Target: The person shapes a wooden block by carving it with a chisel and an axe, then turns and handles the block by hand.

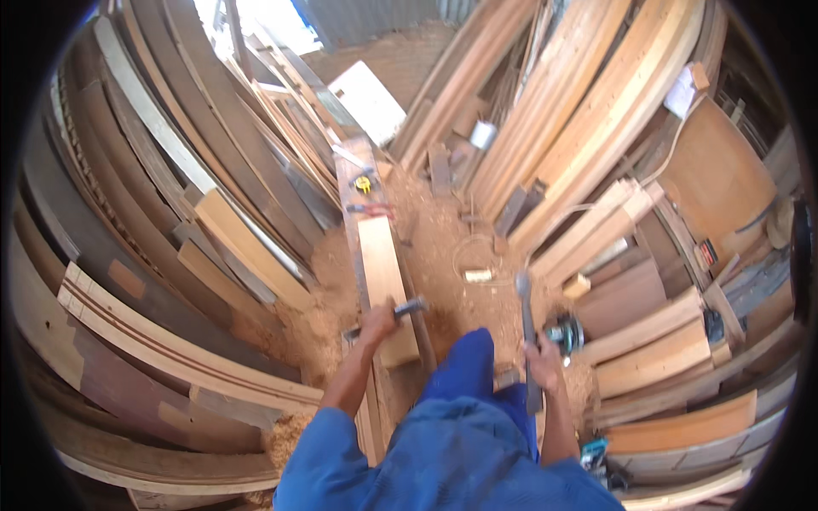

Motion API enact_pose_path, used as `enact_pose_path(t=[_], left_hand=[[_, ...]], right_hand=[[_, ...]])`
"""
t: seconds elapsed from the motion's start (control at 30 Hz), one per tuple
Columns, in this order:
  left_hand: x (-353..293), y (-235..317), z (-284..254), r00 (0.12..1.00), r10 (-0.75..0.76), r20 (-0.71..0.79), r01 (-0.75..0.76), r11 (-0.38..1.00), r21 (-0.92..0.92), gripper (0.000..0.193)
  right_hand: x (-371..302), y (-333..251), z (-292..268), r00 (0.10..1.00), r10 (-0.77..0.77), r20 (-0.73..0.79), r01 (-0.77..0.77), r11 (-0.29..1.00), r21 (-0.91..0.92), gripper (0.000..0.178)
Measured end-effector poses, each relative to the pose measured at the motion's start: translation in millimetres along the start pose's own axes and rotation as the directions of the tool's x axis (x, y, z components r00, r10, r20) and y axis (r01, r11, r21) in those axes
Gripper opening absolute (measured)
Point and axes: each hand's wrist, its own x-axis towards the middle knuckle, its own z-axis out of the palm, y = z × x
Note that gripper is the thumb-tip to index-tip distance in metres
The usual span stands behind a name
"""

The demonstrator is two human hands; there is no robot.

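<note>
A pale wooden block (383, 266) lies lengthwise on a narrow, worn bench (355, 175). My left hand (377, 323) is over its near part, closed around a short dark tool with a metallic end (412, 307) that sticks out to the right; its exact kind is unclear. To the right of the bench, my right hand (543, 353) grips a hammer-like tool (527, 319), long and dark with a rounded grey end pointing away from me. That tool is held apart from the block.
Beyond the block lie red-handled pliers (371, 209) and a yellow tape measure (364, 184). A round-bodied power tool (564, 335) sits by my right hand, and a teal one (594, 450) nearer. Stacked planks (204, 324) line both sides; shavings (328, 277) cover the ground.
</note>
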Motion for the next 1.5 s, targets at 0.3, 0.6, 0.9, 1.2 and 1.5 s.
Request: enact_pose_path(t=[0.3,0.6,0.9,1.2,1.5], left_hand=[[-65.1,32.7,-96.5,0.997,-0.042,-0.064,-0.033,0.519,-0.854,0.054],[-69.7,43.1,-108.0,0.905,-0.037,-0.424,-0.402,0.254,-0.880,0.020],[-94.9,66.2,-93.9,0.818,-0.124,-0.562,-0.460,0.447,-0.767,0.016],[-90.6,54.7,-73.2,0.791,-0.096,-0.604,-0.476,0.524,-0.706,0.013],[-89.1,50.6,-69.9,0.805,-0.122,-0.581,-0.465,0.480,-0.744,0.011]], right_hand=[[-12.4,-92.0,-2.3,0.960,-0.279,-0.033,0.264,0.857,0.443,0.032],[-24.2,-63.9,59.8,0.953,-0.290,0.092,0.195,0.814,0.546,0.025],[-25.6,-71.7,72.9,0.932,-0.305,0.193,0.123,0.770,0.626,0.023],[-29.0,-76.1,83.1,0.920,-0.338,0.197,0.190,0.826,0.531,0.024],[-28.0,-66.7,83.8,0.914,-0.361,0.186,0.212,0.815,0.539,0.024]])
